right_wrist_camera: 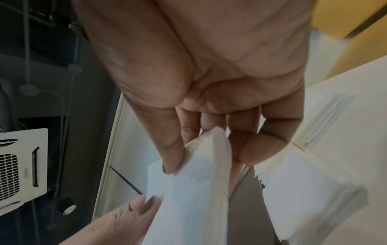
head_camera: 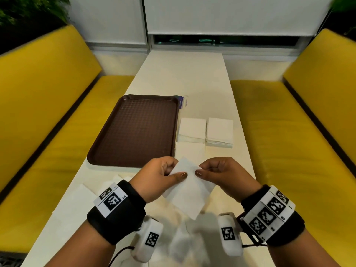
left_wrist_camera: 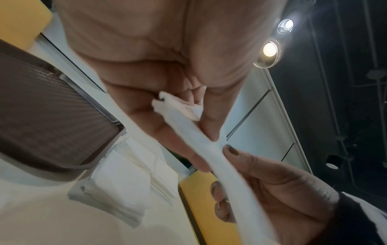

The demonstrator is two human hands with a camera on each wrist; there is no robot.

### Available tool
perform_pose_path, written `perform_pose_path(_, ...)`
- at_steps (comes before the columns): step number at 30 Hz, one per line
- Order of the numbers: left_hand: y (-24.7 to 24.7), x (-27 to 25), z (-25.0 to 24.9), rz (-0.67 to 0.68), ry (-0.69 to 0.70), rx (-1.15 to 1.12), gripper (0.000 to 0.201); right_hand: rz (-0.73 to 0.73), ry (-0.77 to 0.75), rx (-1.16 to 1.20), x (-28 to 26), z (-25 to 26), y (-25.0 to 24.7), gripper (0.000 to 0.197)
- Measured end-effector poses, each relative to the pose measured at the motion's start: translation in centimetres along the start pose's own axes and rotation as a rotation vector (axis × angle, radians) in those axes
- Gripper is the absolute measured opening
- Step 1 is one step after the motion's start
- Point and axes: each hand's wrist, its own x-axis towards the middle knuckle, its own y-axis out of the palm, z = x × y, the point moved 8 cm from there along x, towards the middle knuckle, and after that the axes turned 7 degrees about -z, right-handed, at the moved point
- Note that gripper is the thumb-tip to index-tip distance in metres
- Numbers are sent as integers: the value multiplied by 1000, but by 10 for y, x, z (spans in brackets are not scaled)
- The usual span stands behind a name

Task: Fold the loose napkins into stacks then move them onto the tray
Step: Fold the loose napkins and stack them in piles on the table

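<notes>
A white napkin point(head_camera: 189, 191) hangs in the air above the near end of the table, held by both hands at its upper corners. My left hand point(head_camera: 163, 175) pinches its left corner between thumb and fingers; my right hand point(head_camera: 217, 173) pinches the right corner. The wrist views show the napkin point(left_wrist_camera: 188, 126) point(right_wrist_camera: 194, 190) edge-on between the fingers. A brown tray point(head_camera: 134, 130) lies empty just beyond my left hand. Two folded napkin stacks point(head_camera: 192, 130) point(head_camera: 219, 132) sit right of the tray, with one flat napkin point(head_camera: 189, 151) in front of them.
Loose napkins point(head_camera: 84, 193) lie spread on the white table point(head_camera: 183, 78) under and left of my wrists. Yellow benches point(head_camera: 48, 116) point(head_camera: 289, 122) flank the table. A small purple-and-white item point(head_camera: 183, 102) sits at the tray's far right corner.
</notes>
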Motion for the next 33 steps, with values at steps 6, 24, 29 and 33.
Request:
perform_pose_path(6,3,20,-10,-179,77,-31,11,41,-6,35,13,-11,-2,15)
perform_pose_path(24,0,51,59,-216,-302,-184,6,-69,318,454,58,-72,-23,15)
perform_pose_path(29,0,71,69,-308,-333,-222,6,-8,399,324,62,-93,-3,17)
perform_pose_path(33,-2,87,77,-341,-332,-142,7,-146,367,219,77,-98,-13,19)
